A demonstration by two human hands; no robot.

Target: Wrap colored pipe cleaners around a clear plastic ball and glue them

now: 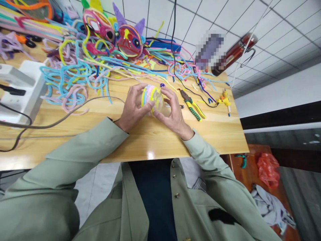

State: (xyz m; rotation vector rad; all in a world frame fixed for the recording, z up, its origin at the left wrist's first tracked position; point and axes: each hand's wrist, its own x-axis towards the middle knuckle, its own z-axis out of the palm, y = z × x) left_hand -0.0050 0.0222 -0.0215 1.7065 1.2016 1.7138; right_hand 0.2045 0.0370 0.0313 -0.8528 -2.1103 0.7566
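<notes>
Two hands, fingers clamped on a clear round container (155, 97) w/ yellow, pink & blue bands: L hand (132, 109) on one side, R hand (174, 113) on the other, over the table (218, 135). Can't tell what's in it. Pliers (188, 99) lie just beyond the R hand, then a yellow glue gun (225, 101). Nr the wall: 2 clear-fronted ornaments (127, 43) amid pipe cleaners (80, 72), plus a red flask (233, 56), contents hidden. Red plastic bag (268, 170) on the brown surface (248, 175), insides unclear.

Wooden table (213, 137): tangled pipe cleaners (80, 67), pliers (188, 99), yellow glue gun (225, 100).
</notes>
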